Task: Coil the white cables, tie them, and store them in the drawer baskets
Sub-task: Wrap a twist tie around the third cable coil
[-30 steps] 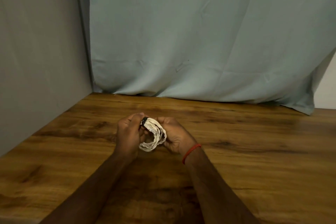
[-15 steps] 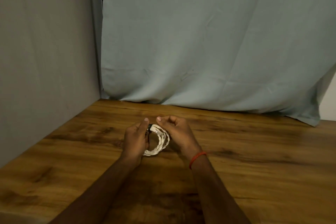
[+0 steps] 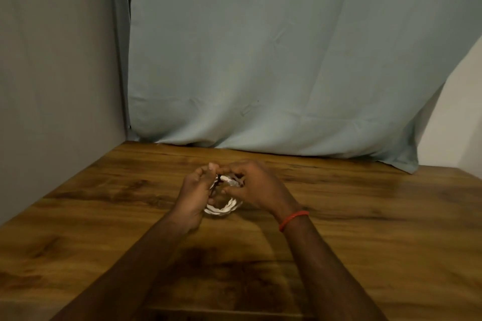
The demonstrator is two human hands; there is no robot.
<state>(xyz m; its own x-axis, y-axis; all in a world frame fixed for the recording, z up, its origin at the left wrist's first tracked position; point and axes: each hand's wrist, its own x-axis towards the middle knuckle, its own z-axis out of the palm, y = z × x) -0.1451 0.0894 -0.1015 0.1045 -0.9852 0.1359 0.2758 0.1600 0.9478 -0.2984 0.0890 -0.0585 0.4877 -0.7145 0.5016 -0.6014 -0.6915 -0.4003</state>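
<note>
Two hands meet over the middle of a wooden desk [image 3: 365,229]. The left hand [image 3: 194,197] and right hand [image 3: 257,189] both curl their fingers around a coiled white cable [image 3: 221,208], pinching a dark tie [image 3: 218,180] at its top. A curtain [image 3: 287,60] hangs along the desk's far edge.

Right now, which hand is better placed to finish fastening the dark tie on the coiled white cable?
Probably the right hand: its fingertips curl over the top of the coiled white cable, beside the dark tie. The left hand grips the coil's side, better for steadying.
</note>
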